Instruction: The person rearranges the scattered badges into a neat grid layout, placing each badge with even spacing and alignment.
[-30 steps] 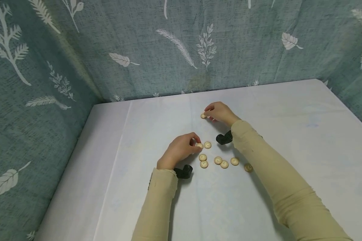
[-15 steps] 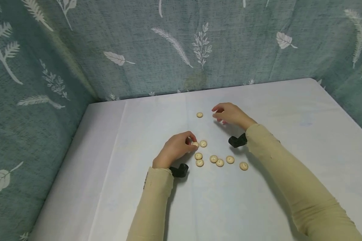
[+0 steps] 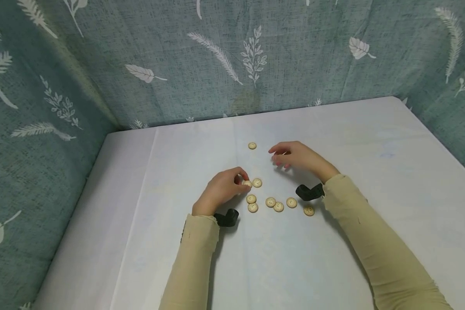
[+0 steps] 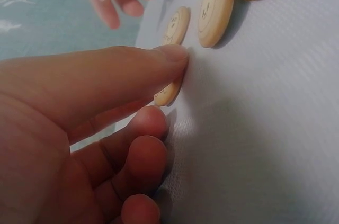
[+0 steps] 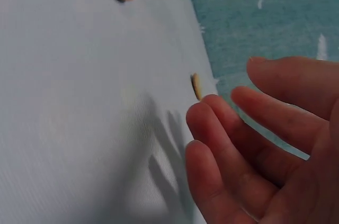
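Thumb and forefinger of my left hand (image 3: 221,189) pinch a round beige disc (image 4: 168,95) with dark markings, low on the white cloth; the thumb covers part of it. Just to its right lies a similar disc (image 3: 257,183), seen close to the thumb in the left wrist view. My right hand (image 3: 300,156) hovers above the cloth with loosely bent fingers and holds nothing. Farther back and left of those fingers lies a single disc (image 3: 252,146), which the right wrist view shows as a thin disc (image 5: 196,86) beyond the fingertips.
Nearer me, two touching discs (image 3: 252,207) lie below the left hand. To their right are another pair (image 3: 270,202), a lone disc (image 3: 292,203) and one more disc (image 3: 308,210) near the right wrist's black camera (image 3: 309,192). A green leaf-patterned curtain (image 3: 159,56) borders the table.
My right hand has let go of the far disc, drawn back to the right, then come slightly nearer me. The left hand keeps its pinch. The head view has shifted slightly.
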`<state>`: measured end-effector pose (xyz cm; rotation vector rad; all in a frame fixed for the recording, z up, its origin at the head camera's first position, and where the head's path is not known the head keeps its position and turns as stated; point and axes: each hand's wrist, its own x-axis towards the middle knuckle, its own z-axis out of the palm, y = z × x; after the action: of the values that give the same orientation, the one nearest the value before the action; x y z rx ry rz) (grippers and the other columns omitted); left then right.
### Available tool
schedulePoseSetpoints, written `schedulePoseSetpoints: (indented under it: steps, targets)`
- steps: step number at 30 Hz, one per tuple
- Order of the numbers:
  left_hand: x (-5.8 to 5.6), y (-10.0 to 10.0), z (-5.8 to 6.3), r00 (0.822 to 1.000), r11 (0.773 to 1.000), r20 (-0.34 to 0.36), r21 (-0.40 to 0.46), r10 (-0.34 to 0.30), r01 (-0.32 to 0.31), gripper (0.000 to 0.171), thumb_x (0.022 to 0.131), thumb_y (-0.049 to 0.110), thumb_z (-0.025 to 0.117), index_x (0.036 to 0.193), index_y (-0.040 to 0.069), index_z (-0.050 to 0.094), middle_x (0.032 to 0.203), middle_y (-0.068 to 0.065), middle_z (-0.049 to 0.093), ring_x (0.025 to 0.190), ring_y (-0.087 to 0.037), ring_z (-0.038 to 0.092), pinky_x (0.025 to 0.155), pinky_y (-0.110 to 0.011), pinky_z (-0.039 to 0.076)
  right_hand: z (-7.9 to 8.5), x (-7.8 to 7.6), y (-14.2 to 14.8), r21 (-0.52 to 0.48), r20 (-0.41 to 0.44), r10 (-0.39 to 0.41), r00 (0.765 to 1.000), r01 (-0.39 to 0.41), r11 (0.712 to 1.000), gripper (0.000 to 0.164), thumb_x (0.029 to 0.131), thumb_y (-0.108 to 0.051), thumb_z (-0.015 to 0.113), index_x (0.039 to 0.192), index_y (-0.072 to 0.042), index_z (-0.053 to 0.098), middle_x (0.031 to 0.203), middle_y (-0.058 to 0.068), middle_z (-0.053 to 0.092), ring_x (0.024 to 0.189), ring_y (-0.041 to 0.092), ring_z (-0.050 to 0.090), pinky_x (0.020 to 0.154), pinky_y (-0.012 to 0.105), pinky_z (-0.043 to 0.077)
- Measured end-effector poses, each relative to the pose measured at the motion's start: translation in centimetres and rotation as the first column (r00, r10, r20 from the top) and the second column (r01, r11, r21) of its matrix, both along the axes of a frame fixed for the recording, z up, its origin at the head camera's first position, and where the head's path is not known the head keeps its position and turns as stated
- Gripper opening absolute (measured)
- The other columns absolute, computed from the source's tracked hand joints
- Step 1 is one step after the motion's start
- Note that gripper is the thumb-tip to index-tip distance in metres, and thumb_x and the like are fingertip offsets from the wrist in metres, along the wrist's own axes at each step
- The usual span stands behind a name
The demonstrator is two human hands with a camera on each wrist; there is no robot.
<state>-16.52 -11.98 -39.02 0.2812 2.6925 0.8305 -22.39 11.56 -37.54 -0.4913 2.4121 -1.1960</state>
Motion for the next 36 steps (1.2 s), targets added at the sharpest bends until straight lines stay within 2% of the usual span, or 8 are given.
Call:
schedulePoseSetpoints:
  steps: [5, 13, 21, 36]
  targets:
    - [-0.1, 0.0, -0.1, 1.000, 1.000, 0.004, -0.005, 0.004, -0.004, 0.020, 0.079, 0.033, 0.066, 0.094, 0.023, 0.058, 0.078, 0.001, 0.054, 0.070, -0.015, 0.049, 0.062, -0.030, 0.038, -0.4, 0.6, -0.4, -0.042, 0.013, 0.005, 1.000, -0.005, 0.999, 0.035, 0.088, -0.026, 0.056, 0.119, -0.009, 0.054, 0.098, 0.009, 0.061, 0.080, 0.022, 0.058, 0.071, 0.035, 0.046]
    - [0.0, 0.0, -0.2, 1.000, 1.000, 0.005, -0.016, 0.024, -0.024, 0.019, 0.079, 0.034, 0.066, 0.094, 0.024, 0.057, 0.078, 0.001, 0.053, 0.070, -0.016, 0.049, 0.062, -0.030, 0.038, -0.7, 1.2, -1.1, 0.000, 0.014, 0.023, 1.000, -0.023, 1.000, 0.032, 0.088, -0.025, 0.057, 0.117, -0.011, 0.056, 0.095, 0.006, 0.060, 0.077, 0.019, 0.058, 0.069, 0.033, 0.045]
    - [0.0, 0.0, -0.1, 1.000, 1.000, -0.028, -0.013, 0.001, -0.001, 0.019, 0.080, 0.032, 0.066, 0.094, 0.022, 0.058, 0.077, 0.001, 0.053, 0.068, -0.015, 0.048, 0.061, -0.030, 0.038, -1.1, 1.4, -1.3, 0.043, 0.000, 0.039, 0.999, -0.039, 0.998, 0.030, 0.087, -0.025, 0.056, 0.115, -0.014, 0.056, 0.087, 0.004, 0.061, 0.074, 0.019, 0.056, 0.067, 0.033, 0.044]
    - [-0.1, 0.1, -0.1, 0.999, 1.000, -0.032, -0.005, 0.004, -0.004, 0.018, 0.080, 0.031, 0.065, 0.095, 0.022, 0.058, 0.076, 0.001, 0.053, 0.067, -0.015, 0.048, 0.061, -0.030, 0.038, -1.1, 1.6, -1.7, 0.083, 0.005, 0.092, 0.996, -0.092, 0.992, 0.029, 0.087, -0.025, 0.056, 0.114, -0.014, 0.059, 0.090, -0.001, 0.063, 0.080, 0.015, 0.056, 0.069, 0.031, 0.045]
